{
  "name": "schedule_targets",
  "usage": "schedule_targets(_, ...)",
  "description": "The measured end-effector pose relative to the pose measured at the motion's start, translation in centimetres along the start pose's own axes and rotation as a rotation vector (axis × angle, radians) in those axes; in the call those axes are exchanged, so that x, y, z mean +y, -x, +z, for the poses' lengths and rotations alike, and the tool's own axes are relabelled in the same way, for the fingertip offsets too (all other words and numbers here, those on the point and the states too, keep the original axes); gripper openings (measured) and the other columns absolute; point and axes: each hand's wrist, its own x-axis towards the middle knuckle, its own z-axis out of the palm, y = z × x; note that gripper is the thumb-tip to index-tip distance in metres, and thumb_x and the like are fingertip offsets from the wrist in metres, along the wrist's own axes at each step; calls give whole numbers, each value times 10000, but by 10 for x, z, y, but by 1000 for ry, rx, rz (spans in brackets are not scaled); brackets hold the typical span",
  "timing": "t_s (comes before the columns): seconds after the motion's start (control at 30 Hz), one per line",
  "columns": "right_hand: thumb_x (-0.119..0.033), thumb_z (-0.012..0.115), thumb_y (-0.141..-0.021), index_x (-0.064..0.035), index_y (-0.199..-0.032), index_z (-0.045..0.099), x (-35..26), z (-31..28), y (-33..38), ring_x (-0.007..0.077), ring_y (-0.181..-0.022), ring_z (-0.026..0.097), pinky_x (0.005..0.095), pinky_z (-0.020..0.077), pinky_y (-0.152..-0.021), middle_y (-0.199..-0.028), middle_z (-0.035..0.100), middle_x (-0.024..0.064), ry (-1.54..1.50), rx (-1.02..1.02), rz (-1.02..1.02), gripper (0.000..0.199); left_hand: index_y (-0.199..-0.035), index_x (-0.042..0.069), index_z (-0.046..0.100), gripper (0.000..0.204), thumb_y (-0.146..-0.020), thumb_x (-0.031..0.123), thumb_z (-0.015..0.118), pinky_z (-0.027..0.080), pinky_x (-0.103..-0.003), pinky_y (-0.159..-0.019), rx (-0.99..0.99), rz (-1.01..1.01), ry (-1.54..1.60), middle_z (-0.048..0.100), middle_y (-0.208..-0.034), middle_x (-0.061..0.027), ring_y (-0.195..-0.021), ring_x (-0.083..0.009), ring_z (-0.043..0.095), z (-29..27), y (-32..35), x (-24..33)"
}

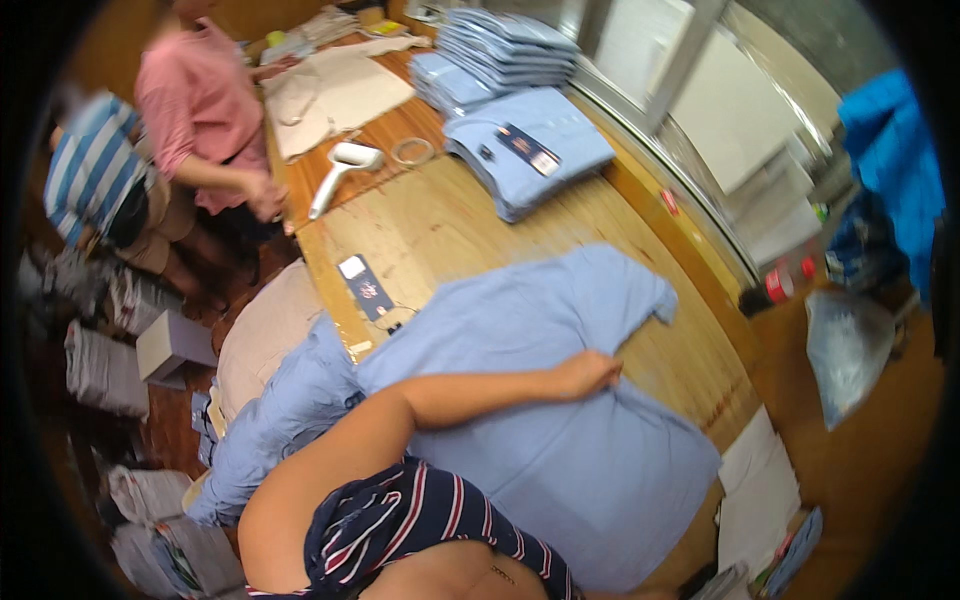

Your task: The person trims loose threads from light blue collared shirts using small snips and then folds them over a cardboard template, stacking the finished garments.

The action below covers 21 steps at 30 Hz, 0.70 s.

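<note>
A light blue shirt (560, 480) lies spread over the wooden table in front of me, its sleeve (655, 298) reaching to the far right. My left arm stretches across it, and my left hand (590, 375) is closed on the shirt's cloth, with small folds running out from the fist. My right hand does not show. Beyond the shirt's left side a dark blue hang tag (367, 288) with a cord rests on the table. Farther off sits a folded light blue shirt (530, 150) with a dark tag (528, 148) on top.
A tall stack of folded blue shirts (500, 50), a white handheld tool (345, 172), a ring of tape (412, 151) and beige cloth (345, 95) occupy the table's far end. Blue garments (300, 410) hang off the left edge. A person in pink (200, 100) stands far left. White paper (758, 480) is at right.
</note>
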Motion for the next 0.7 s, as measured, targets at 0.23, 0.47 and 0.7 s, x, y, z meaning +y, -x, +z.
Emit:
schedule_targets(0.23,-179,474,-843,-58,-1204,434,-48,-5,29,238,-1021,457,353,345,-873,-1105,505,101,-358,-165,-215,383,-711,3,508,131,-736,96,596,443,-323,-543,99,-213,167,582,-644,-128,-582,-256,569,9,39,-4)
schedule_targets(0.47,-172,481,-844,-45,-1203,432,-62,0,14,216,-973,482,337,373,-835,-1069,526,95,-582,-359,-40,383,-724,4,528,82,-728,45,599,454,-250,-537,13,-308,399,613,-661,-74,-557,-123,571,5,38,-11)
schedule_targets(0.7,-164,488,-845,-32,-1202,431,12,-26,7,195,-925,507,321,400,-798,-1033,547,88,-965,-315,402,384,-744,-21,570,110,-707,-55,472,465,-264,-507,-79,-263,441,600,-637,-93,-546,-144,580,17,30,-24)
